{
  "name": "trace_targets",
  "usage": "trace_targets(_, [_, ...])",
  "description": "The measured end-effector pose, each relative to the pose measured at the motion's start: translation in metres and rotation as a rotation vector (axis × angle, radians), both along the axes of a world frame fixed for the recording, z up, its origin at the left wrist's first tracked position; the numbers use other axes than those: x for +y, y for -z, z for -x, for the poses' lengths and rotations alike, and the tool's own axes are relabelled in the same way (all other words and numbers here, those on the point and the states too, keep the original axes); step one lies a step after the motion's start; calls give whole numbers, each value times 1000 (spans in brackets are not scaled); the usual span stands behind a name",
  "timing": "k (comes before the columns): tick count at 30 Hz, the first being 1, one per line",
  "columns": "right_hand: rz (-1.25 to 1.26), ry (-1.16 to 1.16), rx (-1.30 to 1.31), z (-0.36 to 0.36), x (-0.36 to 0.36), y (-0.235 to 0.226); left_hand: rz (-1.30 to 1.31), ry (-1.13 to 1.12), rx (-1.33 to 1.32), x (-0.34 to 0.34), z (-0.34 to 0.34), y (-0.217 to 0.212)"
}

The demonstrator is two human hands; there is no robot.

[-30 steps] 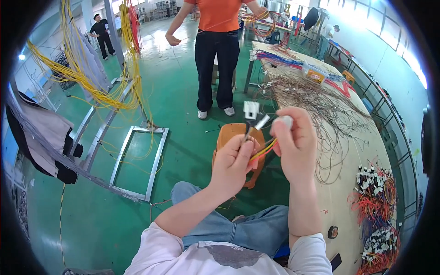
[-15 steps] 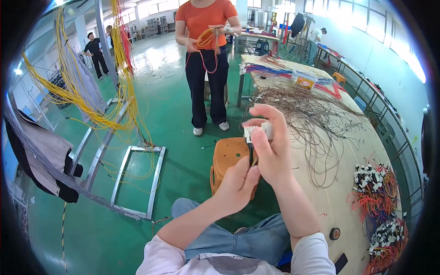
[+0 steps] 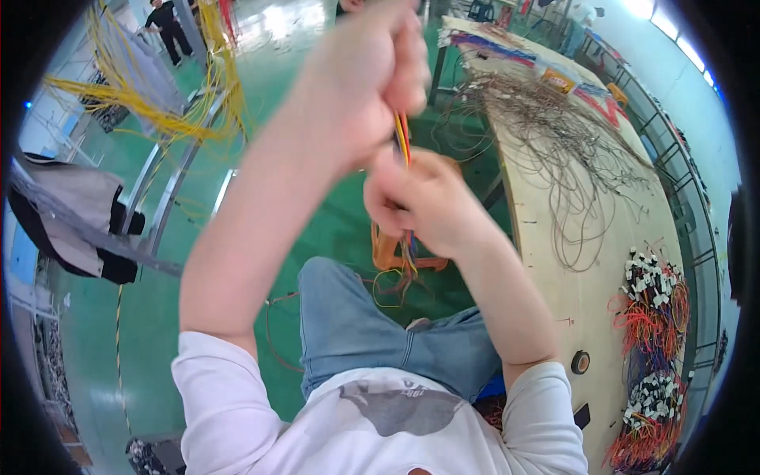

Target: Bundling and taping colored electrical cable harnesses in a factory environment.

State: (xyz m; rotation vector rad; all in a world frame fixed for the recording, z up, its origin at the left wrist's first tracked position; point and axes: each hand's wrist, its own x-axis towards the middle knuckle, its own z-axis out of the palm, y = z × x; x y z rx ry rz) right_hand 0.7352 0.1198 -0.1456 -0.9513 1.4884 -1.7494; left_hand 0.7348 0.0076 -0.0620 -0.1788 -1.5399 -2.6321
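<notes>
My left hand (image 3: 364, 75) is raised close to the camera, closed around the upper part of a thin bundle of yellow, red and orange wires (image 3: 403, 136). Just below it my right hand (image 3: 423, 198) pinches the same bundle lower down. The wires hang on beneath my right hand toward an orange stool (image 3: 388, 252) on the green floor and loop over my jeans-clad knee (image 3: 348, 313). The wire ends inside both hands are hidden.
A long wooden workbench (image 3: 586, 269) runs along my right with a tangle of dark wires (image 3: 554, 142) and piles of red and orange wires with white connectors (image 3: 657, 301). Yellow cables (image 3: 150, 111) hang on racks at the left. A person in dark clothes (image 3: 168, 24) stands far back.
Both hands have risen much closer to the camera with the wire bundle; the left is now above the right. The view has tilted down, so the person in the orange shirt is out of sight.
</notes>
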Motion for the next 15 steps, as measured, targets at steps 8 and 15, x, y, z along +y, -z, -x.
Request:
trace_targets(8, [71,-112,-421,-33,54,35,-64,-488,33,-135,14,-25])
trace_targets(15, [-489,60,-50,-36,96,13,-255,-581,-92,-202,-3,93])
